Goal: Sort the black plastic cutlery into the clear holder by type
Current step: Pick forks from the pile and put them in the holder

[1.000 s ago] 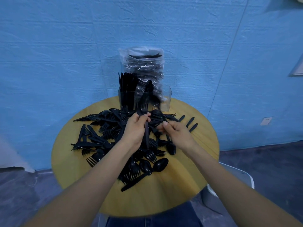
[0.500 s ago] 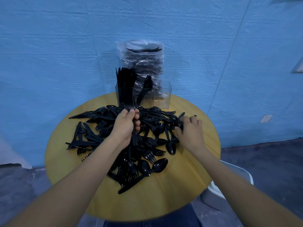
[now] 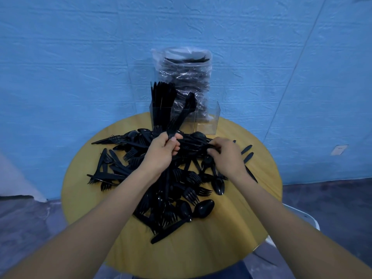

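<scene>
Head view, only one I've got: left hand (image 3: 163, 152) is clamped on a bundle of black pieces (image 3: 182, 113), fingers curled round the handles, the pieces angling up and away from it toward the clear holder (image 3: 207, 119) just beyond the knuckles. Right hand (image 3: 226, 156) sits beside the left, down on the heap of cutlery (image 3: 181, 188); fingertips curl into the pile, pinching at something black, can't tell which piece or whether it's actually gripped. Holder's compartment ahead of the left hand is packed with upright pieces (image 3: 161, 101), the middle one has a few leaning, the one ahead of the right hand looks bare. Wrapped bag of cutlery (image 3: 185, 77) stands behind the holder. Most of the heap lies under and behind both wrists on the round table (image 3: 231, 238). My read: mid-gather, collecting one type into the left hand. Next move calls for the right hand to pull a matching piece free without dragging tangled neighbours, then pass it over.
</scene>
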{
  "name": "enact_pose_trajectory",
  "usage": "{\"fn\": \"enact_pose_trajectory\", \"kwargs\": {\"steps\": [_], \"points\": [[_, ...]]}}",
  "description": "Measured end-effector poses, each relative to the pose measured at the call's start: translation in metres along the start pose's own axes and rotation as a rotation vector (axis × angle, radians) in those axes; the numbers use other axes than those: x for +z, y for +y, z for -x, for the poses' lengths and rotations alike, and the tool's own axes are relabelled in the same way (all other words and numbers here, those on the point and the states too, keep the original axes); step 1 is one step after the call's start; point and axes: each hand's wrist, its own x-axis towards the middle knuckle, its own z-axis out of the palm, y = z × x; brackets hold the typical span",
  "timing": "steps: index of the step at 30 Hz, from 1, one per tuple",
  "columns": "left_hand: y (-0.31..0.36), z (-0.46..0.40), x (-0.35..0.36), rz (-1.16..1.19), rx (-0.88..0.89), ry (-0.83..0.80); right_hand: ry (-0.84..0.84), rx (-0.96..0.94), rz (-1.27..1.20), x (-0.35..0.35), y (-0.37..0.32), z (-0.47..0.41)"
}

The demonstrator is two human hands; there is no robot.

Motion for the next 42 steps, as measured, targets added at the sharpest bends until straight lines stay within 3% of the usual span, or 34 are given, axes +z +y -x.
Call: {"fn": "enact_pose_trajectory", "kwargs": {"steps": [4, 10, 14, 16, 19, 26, 29, 42], "points": [[0.008, -0.005, 0.011, -0.105, 0.067, 0.009, 0.049, -0.157, 0.072, -0.038, -0.004, -0.001], [0.023, -0.009, 0.016, -0.246, 0.164, 0.072, -0.021, -0.319, 0.341, -0.069, -0.008, -0.006], [0.034, -0.008, 0.020, -0.263, 0.079, -0.128, -0.095, -0.416, 0.208, -0.073, -0.017, -0.009], [0.039, -0.004, 0.026, -0.142, -0.034, -0.289, -0.085, -0.432, 0.153, -0.071, -0.024, -0.011], [0.047, 0.006, 0.030, 0.005, -0.160, -0.416, -0.048, -0.394, 0.048, -0.067, -0.028, -0.014], [0.045, 0.012, 0.031, 0.157, -0.186, -0.468, 0.054, -0.099, -0.402, -0.059, -0.022, -0.014], [0.041, 0.012, 0.031, 0.132, -0.165, -0.456, 0.008, -0.014, -0.387, -0.053, -0.016, -0.009], [0.031, 0.020, 0.035, 0.088, -0.168, -0.533, -0.024, -0.054, -0.419, -0.037, -0.018, 0.000]]}}
